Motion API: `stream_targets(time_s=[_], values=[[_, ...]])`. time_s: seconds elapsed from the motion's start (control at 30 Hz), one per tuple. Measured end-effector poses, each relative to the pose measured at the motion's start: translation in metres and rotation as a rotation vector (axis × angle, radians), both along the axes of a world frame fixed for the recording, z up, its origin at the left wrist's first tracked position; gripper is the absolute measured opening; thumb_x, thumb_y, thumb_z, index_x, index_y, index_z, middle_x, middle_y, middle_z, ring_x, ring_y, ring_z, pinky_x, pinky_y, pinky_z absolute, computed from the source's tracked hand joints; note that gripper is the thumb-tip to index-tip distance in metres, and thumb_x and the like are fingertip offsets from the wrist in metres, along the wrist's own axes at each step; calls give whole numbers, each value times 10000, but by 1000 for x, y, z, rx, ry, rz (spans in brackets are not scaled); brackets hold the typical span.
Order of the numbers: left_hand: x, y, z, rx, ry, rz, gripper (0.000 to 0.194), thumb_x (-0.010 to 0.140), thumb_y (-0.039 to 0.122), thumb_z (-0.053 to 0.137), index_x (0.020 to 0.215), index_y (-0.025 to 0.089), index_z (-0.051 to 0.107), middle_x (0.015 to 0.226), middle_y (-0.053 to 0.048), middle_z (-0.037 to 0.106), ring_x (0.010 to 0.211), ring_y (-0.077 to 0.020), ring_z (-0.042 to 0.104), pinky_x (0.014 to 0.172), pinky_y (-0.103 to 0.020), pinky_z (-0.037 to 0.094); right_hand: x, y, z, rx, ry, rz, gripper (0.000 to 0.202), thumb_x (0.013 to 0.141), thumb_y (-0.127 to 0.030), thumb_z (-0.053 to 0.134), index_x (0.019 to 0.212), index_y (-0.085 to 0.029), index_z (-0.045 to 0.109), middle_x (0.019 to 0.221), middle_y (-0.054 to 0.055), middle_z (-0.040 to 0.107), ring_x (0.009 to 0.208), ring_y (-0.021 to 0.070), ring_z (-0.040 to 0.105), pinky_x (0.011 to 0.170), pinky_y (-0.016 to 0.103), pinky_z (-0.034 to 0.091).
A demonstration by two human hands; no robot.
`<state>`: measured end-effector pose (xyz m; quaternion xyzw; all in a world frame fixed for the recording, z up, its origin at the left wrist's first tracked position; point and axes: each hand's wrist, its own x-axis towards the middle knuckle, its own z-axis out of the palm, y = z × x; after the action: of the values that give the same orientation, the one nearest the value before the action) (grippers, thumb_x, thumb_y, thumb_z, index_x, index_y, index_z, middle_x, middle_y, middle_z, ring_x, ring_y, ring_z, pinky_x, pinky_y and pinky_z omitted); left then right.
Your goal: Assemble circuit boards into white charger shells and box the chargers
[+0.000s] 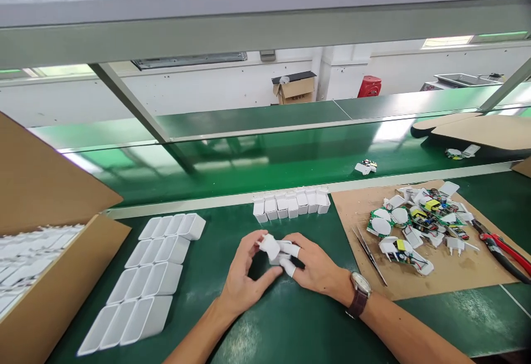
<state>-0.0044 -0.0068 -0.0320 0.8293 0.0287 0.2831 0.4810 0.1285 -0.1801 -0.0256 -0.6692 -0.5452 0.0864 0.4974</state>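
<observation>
Left hand (243, 278) and right hand (317, 267), fingers curled partly closed, jointly grip a small white plastic adapter piece (270, 247) above the green workbench (207, 284), nearer than the row of white cases (291, 206). Light, opposed fingertip pressure should steady it without slipping.

White plastic part (270, 247), green bench (211, 264)

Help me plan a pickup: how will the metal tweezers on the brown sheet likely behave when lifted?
The metal tweezers are probably light, being slim. Spread apart at one end, they should flex when squeezed. Lying flat on the brown sheet, they seem unlikely to roll.
</observation>
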Motion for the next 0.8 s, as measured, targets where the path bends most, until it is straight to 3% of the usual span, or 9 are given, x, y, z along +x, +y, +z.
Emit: stream_targets(time_s=[0.07, 0.17, 0.23, 0.33, 0.47, 0.63, 0.7, 0.8], values=[[0, -4, 0, 37, -46, 12, 881, 790, 380, 867, 1521, 261, 391, 1417, -166, 559, 1230, -306, 651, 1006, -459, 601, -3, 4, 1, 25, 409, 4, 329, 962, -328, 611, 1269, -217, 650, 1209, 104, 673, 1011, 213, 678, 882, 381, 603], [-3, -11, 3, 166, -91, 83, 781, 816, 385, 850, 1476, 252, 454, 1301, -140, 637, 1138, -284, 684, 958, -452, 613, -9, 10, 5, -18, 997, 69, 425, 907, -521, 688, 1180, -196, 689, 1027, 78, 728, 880, 215, 707, 795, 383, 610], [-5, -14, 5, 224, -123, 110, 692, 851, 420, 815, 1439, 245, 496, 1224, -122, 687, 1077, -271, 701, 931, -444, 616, -14, 12, 8, -51, 1212, 108, 519, 844, -610, 734, 1120, -171, 708, 930, 80, 738, 845, 236, 715, 774, 404, 606], [-6, -14, 8, 265, -153, 127, 622, 873, 503, 772, 1389, 239, 546, 1180, -119, 723, 1056, -275, 711, 911, -442, 618, -20, 14, 10, -55, 1334, 172, 585, 810, -659, 750, 1086, -144, 717, 863, 96, 741, 832, 258, 723, 770, 431, 604], [-5, -12, 8, 269, -189, 133, 657, 872, 538, 758, 1413, 245, 526, 1176, -125, 743, 1054, -277, 712, 895, -436, 622, -24, 14, 11, -54, 1361, 205, 591, 815, -649, 749, 1102, -133, 710, 839, 102, 744, 815, 261, 725, 769, 447, 606], [-4, -12, 9, 269, -206, 100, 667, 873, 486, 779, 1437, 253, 511, 1197, -120, 724, 1093, -271, 691, 933, -445, 616, -22, 14, 9, -68, 1260, 176, 540, 900, -616, 655, 1172, -151, 687, 967, 115, 743, 848, 251, 714, 783, 438, 606], [-5, -11, 11, 263, -207, 73, 704, 866, 482, 788, 1460, 243, 495, 1236, -138, 695, 1134, -284, 677, 948, -456, 616, -19, 11, 7, -29, 1044, 94, 455, 954, -539, 606, 1233, -184, 663, 1066, 108, 725, 892, 230, 698, 822, 422, 603], [-4, -9, 13, 268, -191, 65, 721, 880, 483, 770, 1493, 241, 475, 1364, -177, 621, 1255, -321, 631, 1000, -494, 602, -12, 5, 5, 7, 396, -18, 342, 972, -317, 582, 1292, -207, 634, 1224, 125, 659, 1023, 237, 646, 906, 422, 577]])
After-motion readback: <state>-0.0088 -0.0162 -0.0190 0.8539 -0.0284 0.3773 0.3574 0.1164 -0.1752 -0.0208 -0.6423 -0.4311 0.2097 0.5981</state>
